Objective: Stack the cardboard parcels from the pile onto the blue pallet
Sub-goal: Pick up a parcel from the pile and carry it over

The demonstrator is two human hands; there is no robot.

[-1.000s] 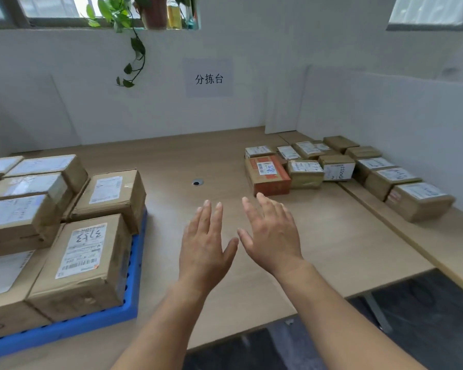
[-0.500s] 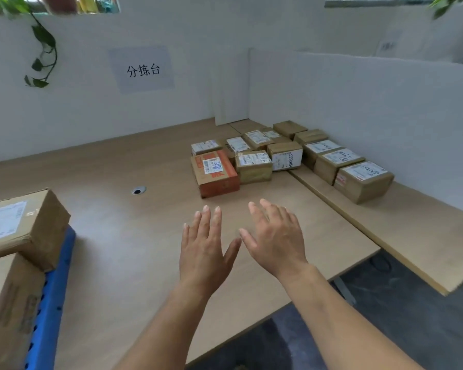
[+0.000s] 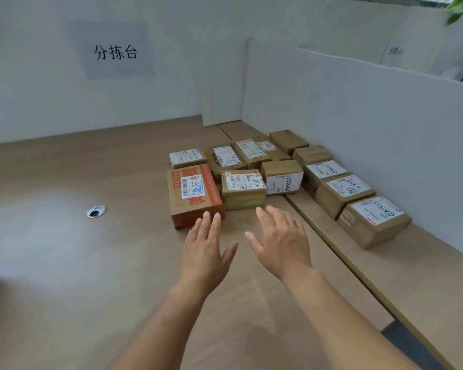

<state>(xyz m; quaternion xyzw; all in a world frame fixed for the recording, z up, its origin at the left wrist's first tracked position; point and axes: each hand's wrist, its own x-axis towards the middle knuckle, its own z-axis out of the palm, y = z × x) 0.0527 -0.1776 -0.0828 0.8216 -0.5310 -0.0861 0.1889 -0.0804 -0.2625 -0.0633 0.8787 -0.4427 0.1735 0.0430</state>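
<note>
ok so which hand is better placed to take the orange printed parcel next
Left, probably. The left hand is open with its fingertips at the near face of the orange printed parcel; the right hand, also open and empty, points at the brown parcel beside it.

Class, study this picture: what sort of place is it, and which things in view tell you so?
Probably a parcel sorting station. A wall sign reads 分拣台, "sorting table"; labelled cardboard parcels lie grouped on a wooden table; white partition boards fence it off.
</note>
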